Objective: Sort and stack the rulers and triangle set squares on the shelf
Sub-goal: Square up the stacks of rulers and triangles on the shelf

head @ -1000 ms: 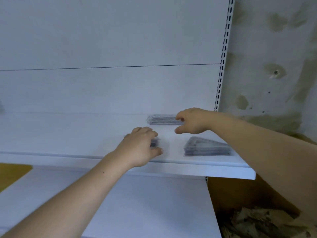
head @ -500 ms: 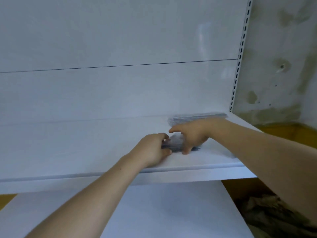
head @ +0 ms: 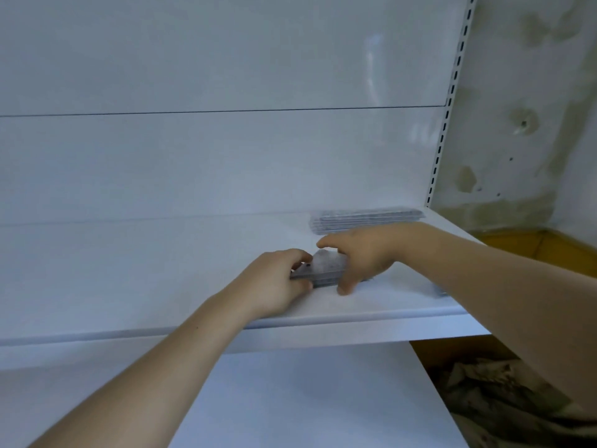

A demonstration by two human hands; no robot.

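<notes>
White shelf [head: 129, 270] with a white back panel [head: 226, 59], slotted upright [head: 452, 101] at its right end, stained wall [head: 533, 92] beyond, a 2nd shelf [head: 307, 399] below, crumpled brown paper [head: 500, 392] lower right. Set-square stack [head: 326, 268] lies near the front edge, right of centre, with the 2 hands close together and both clamped on it: left hand [head: 274, 279] curled round its left end, right hand [head: 365, 253] gripping its right end. Ruler stack [head: 365, 218] lies along the back edge near the right corner, partly behind the right hand.

shelf [head: 129, 286] white | lower shelf [head: 307, 399] white | back panel [head: 226, 59] white, one seam | slotted upright [head: 452, 101] at right | wall [head: 533, 92] pale, stained patches | floor [head: 549, 245] yellow | light soft, even
</notes>
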